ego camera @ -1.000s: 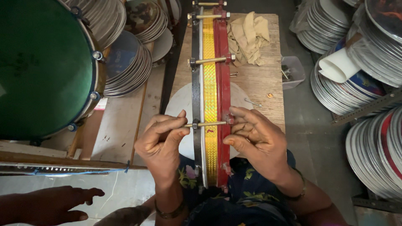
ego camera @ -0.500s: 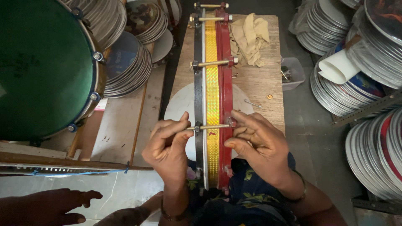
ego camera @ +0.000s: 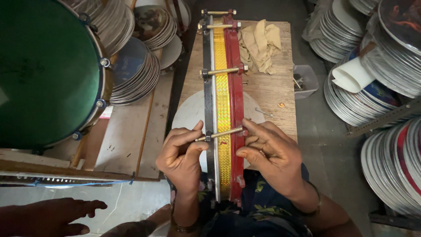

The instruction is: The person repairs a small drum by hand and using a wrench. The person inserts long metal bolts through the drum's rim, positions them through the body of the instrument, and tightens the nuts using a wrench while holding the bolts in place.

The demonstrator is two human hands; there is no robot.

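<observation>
A drum frame [ego camera: 222, 79] with a gold glitter band between a black hoop and a red hoop stands on edge, running away from me over a wooden table [ego camera: 267, 92]. Brass tension bolts cross it at intervals. My left hand [ego camera: 182, 153] pinches the left end of the nearest bolt [ego camera: 221, 133] at the black hoop. Against the red hoop rests my right hand [ego camera: 269, 156], fingers at the bolt's right end. A white round disc [ego camera: 188, 116] lies under the frame.
A large green-headed drum [ego camera: 46, 72] fills the upper left. Stacks of round metal discs [ego camera: 377, 74] crowd the right side and the top left. A beige rag [ego camera: 261, 44] lies on the table's far end. Another person's hand [ego camera: 57, 215] shows at the bottom left.
Both hands have stayed on the same bolt, with the left fingers shifting their pinch slightly on its end. The frame has not moved.
</observation>
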